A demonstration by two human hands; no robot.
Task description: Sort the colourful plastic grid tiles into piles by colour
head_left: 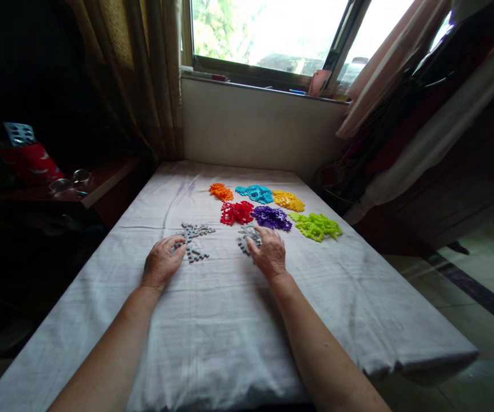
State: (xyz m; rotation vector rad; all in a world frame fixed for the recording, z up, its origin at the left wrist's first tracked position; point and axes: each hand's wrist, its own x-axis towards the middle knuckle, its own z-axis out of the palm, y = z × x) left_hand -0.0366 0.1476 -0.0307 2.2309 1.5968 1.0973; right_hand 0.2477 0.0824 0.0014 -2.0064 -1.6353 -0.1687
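Observation:
My left hand (163, 262) rests at the left side of some flat grey interlocking pieces (196, 231) with toothed edges, spread on the cloth. Its thumb and fingers are curled together on one grey piece at the near left end. Over a smaller pile of grey interlocking pieces (243, 245) is my right hand (271, 252). The right thumb and fingertips are apart, touching or just above that pile, and the hand hides part of it. Just beyond the right hand lie purple pieces (272, 218) and red pieces (236, 213).
Farther back are orange pieces (221, 192), blue pieces (255, 193) and yellow pieces (288, 201); lime green pieces (317, 226) lie at the right. A pale cloth (221, 337) covers the surface. Glasses (71, 183) sit on a dark side table at left. A window stands behind.

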